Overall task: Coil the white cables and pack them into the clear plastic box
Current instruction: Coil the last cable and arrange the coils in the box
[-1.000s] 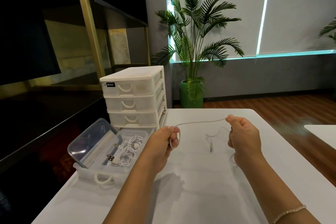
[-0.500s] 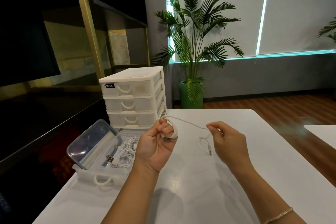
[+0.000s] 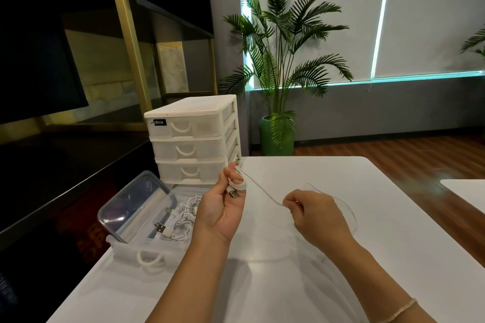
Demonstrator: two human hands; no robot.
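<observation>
The left hand [image 3: 223,214] holds the white cable [image 3: 262,191] looped round its fingers; the right hand [image 3: 312,214] pinches the slack over the table [image 3: 328,270]. Coiling is midway. Next, more turns, then the clear plastic box [image 3: 147,220] beside it, already holding coiled cables.

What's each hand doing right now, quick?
Left hand: closed on the white cable, with loops wound round its fingers.
Right hand: pinching the same cable farther along, its fingers curled.
</observation>
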